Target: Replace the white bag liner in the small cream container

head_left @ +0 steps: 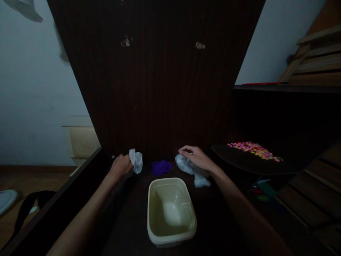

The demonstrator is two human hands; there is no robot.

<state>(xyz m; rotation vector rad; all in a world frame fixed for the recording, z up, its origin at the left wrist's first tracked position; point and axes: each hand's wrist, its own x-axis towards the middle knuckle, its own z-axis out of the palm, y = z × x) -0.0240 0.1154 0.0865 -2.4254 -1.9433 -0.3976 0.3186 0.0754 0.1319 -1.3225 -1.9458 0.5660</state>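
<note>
My left hand [122,166] is closed, and a crumpled whitish thin plastic piece [136,161] sticks out from its right side. My right hand [198,158] is bent over a pale translucent plastic bag [184,164], with thumb and forefinger close together. Its lower fingers are hidden, and part of the bag trails below the hand onto the dark surface. Between both hands lies a small purple stack [161,167] of thin flat pieces, cloth or paper. Nearer to me stands a cream plastic bin [172,213] with nothing visible inside.
A tall dark wooden panel [160,89] rises behind the surface. To the right, a rounded dark shelf [239,161] carries a pile of small colourful pieces [254,150]. Wooden slats [314,185] stand at far right. A raised dark edge [64,193] runs along the left.
</note>
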